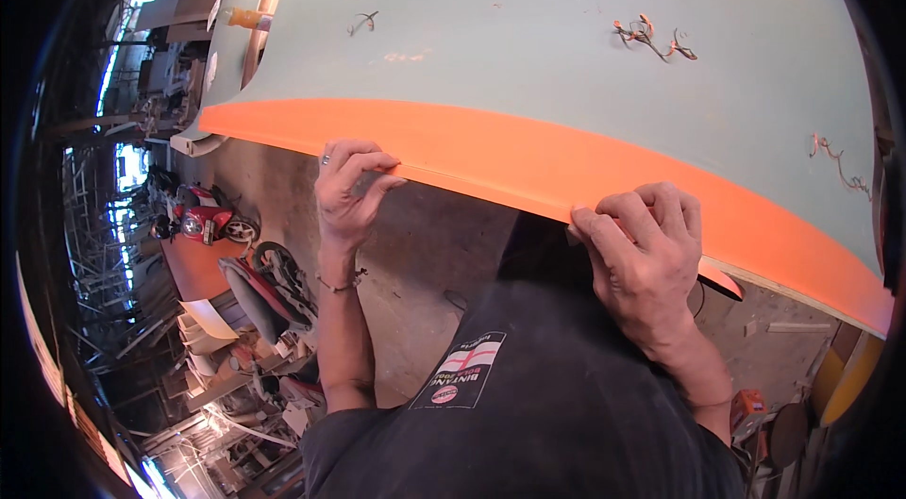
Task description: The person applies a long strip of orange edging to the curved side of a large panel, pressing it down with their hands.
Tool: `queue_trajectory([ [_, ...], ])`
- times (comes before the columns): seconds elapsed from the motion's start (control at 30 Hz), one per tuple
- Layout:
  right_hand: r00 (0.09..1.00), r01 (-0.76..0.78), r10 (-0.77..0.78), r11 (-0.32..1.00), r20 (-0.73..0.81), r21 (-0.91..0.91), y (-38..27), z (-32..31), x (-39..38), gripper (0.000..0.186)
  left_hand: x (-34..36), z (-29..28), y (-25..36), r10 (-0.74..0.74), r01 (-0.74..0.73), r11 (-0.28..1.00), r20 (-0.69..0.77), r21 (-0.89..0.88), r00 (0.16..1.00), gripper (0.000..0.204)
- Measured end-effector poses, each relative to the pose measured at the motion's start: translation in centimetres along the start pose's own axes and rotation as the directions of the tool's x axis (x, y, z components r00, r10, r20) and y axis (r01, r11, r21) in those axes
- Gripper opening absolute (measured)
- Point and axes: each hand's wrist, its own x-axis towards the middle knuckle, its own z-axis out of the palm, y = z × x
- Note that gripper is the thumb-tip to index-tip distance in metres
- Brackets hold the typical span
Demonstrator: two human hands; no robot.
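A long orange strip, smooth like laminate, lies along the near curved edge of a large grey-green work surface. My left hand, with a ring and a bracelet, pinches the strip's near edge left of centre between thumb and fingers. Further right, my right hand grips the same edge, its fingers curled and thumb and forefinger pressed together at the rim. The thumb tips are partly hidden. Thin curled shavings in dark and orange lie on the surface beyond the strip.
A bottle of yellow-orange liquid lies at the far left by a wooden edge. A red motorcycle and stacked boards stand on the floor to the left. A pale wood edge runs below the strip's right part, near an orange-red box.
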Motion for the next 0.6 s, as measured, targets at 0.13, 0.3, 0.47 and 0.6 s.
queue_trajectory([
  [0.13, 0.997, 0.082, -0.081, 0.993, 0.017, -0.080, -0.1, -0.1, -0.8, 0.023, -0.5, 0.9, -1.3, 0.015, -0.021, 0.996, -0.066, -0.089, 0.998, 0.024],
  [0.3, 0.990, 0.100, -0.051, 0.913, 0.134, -0.396, -3.0, -0.1, -2.5, 0.036, -0.3, 2.1, -2.2, 0.110, -0.122, 0.986, -0.105, -0.114, 0.988, 0.025],
  [0.47, 0.994, 0.056, -0.002, 0.877, 0.113, -0.476, -6.3, 3.1, -1.4, 0.045, -0.7, 2.3, -2.8, 0.184, -0.205, 0.971, -0.160, -0.125, 0.970, 0.041],
  [0.6, 0.995, 0.031, 0.024, 0.845, 0.097, -0.533, -9.1, 6.3, 0.8, 0.045, -1.6, -0.1, -7.9, 0.068, -0.096, 0.989, -0.237, -0.109, 0.969, 0.063],
])
